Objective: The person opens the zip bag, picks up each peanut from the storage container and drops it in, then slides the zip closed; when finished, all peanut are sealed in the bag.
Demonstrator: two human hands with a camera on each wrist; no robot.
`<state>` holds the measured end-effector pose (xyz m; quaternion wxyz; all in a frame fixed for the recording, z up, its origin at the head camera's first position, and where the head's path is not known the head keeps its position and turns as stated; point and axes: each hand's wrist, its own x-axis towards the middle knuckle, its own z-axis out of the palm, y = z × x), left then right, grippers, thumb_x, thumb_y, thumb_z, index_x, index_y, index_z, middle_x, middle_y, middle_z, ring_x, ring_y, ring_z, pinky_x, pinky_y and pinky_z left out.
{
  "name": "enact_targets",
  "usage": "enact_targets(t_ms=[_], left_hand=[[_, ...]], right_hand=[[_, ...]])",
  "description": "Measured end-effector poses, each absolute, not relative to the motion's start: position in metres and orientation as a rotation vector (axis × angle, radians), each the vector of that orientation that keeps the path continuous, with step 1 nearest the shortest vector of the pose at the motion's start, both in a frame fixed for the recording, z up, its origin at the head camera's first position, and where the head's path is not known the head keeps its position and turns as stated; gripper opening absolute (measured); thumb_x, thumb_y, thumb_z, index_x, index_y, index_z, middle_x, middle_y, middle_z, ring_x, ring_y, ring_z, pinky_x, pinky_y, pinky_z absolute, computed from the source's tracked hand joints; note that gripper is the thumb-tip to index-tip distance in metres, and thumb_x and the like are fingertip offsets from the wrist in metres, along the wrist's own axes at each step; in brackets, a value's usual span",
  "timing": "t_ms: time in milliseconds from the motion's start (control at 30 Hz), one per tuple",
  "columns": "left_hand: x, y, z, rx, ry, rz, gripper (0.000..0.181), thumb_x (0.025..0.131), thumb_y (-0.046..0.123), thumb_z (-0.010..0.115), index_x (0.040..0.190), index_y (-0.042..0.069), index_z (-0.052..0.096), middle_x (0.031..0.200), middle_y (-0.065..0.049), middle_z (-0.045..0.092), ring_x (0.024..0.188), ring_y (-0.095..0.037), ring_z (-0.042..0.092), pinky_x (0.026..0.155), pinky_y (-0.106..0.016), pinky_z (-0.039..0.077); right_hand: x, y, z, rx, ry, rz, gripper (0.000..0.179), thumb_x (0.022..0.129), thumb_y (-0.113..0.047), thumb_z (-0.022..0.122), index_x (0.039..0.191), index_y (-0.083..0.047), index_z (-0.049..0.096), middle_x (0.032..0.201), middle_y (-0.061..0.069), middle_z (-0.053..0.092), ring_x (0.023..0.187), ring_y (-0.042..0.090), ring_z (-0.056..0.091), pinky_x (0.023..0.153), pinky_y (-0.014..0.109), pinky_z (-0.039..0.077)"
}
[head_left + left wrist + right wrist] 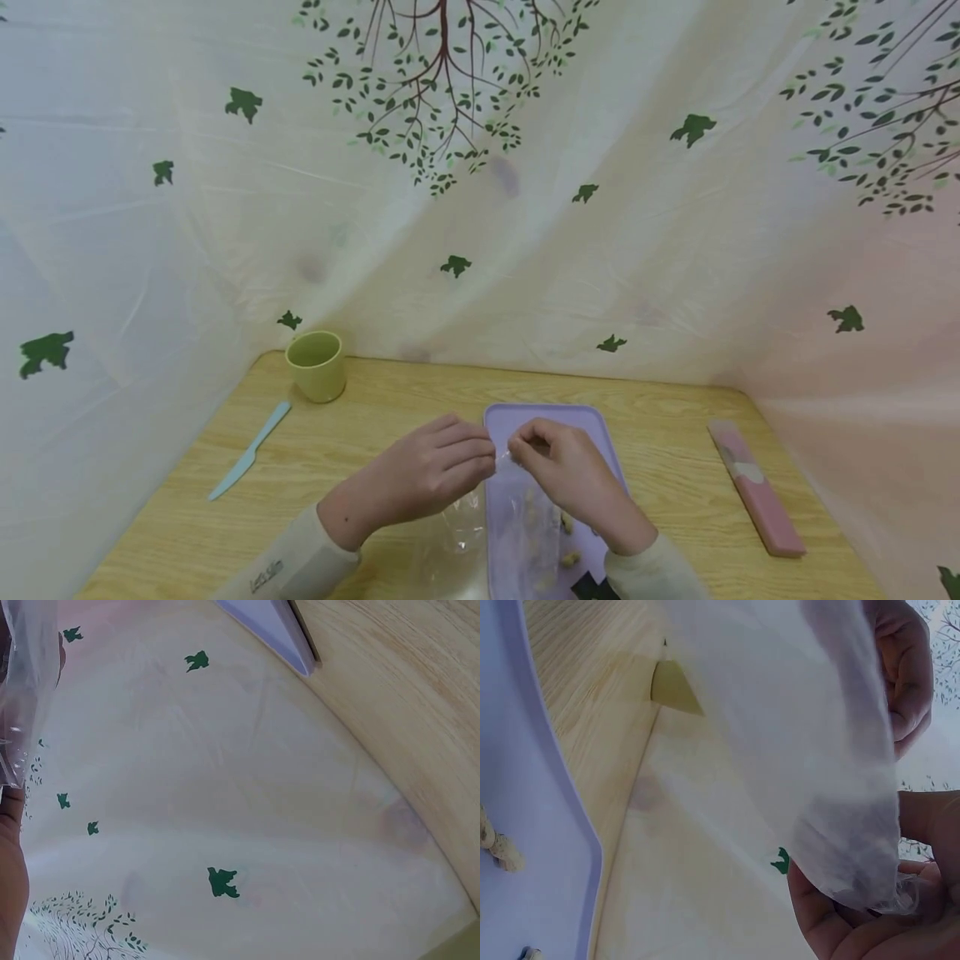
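Note:
A clear plastic bag (802,750) hangs between my two hands, over the left part of a lilac tray (543,413). My right hand (577,479) pinches one corner of its top edge between thumb and fingers; the right wrist view shows the film bunched at those fingertips. With bent fingers, my left hand (427,471) grips the opposite side of the bag, partly hidden behind the film in the left wrist view. Several small tan knobbly pieces (502,851), like peanuts in the shell, lie on the tray, some seen through the bag.
At the back left stands a green cup (322,379), with a pale blue knife (251,454) in front of it. A long pink case (761,492) lies on the right side of the wooden table (667,433). A dark item (592,587) sits at the tray's near end. Patterned curtain surrounds the table.

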<state>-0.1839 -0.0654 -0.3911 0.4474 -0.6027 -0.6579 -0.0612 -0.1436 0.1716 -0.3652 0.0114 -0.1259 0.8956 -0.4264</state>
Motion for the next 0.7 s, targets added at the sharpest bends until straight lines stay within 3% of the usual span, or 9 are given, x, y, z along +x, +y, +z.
enact_targets(t_ms=[200, 533, 700], left_hand=[[-0.1854, -0.066, -0.3928, -1.494, -1.623, -0.186, 0.014, 0.109, 0.013, 0.061, 0.105, 0.011, 0.075, 0.105, 0.004, 0.079, 0.102, -0.012, 0.074, 0.089, -0.027, 0.06], [-0.1831, -0.0642, -0.3898, -1.483, -1.613, -0.194, 0.013, 0.109, 0.016, 0.063, 0.107, 0.012, 0.075, 0.107, 0.005, 0.08, 0.101, -0.012, 0.075, 0.087, -0.028, 0.059], [-0.181, -0.0636, -0.3875, -1.483, -1.608, -0.184, 0.013, 0.108, 0.016, 0.064, 0.109, 0.011, 0.076, 0.108, 0.005, 0.08, 0.103, -0.012, 0.075, 0.089, -0.029, 0.059]], right_hand=[[-0.1444, 0.172, -0.3644, -0.351, 2.853, -1.312, 0.018, 0.106, -0.028, 0.068, 0.105, -0.014, 0.078, 0.096, -0.005, 0.079, 0.095, 0.009, 0.074, 0.087, 0.035, 0.062], [-0.1474, 0.1738, -0.3627, -0.362, 2.838, -1.297, 0.014, 0.106, -0.026, 0.068, 0.105, -0.016, 0.078, 0.099, -0.004, 0.079, 0.097, 0.01, 0.075, 0.085, 0.029, 0.061], [-0.1473, 0.1733, -0.3595, -0.296, 2.848, -1.33, 0.013, 0.106, -0.026, 0.068, 0.103, -0.017, 0.078, 0.097, -0.002, 0.08, 0.098, 0.01, 0.076, 0.087, 0.035, 0.063]])
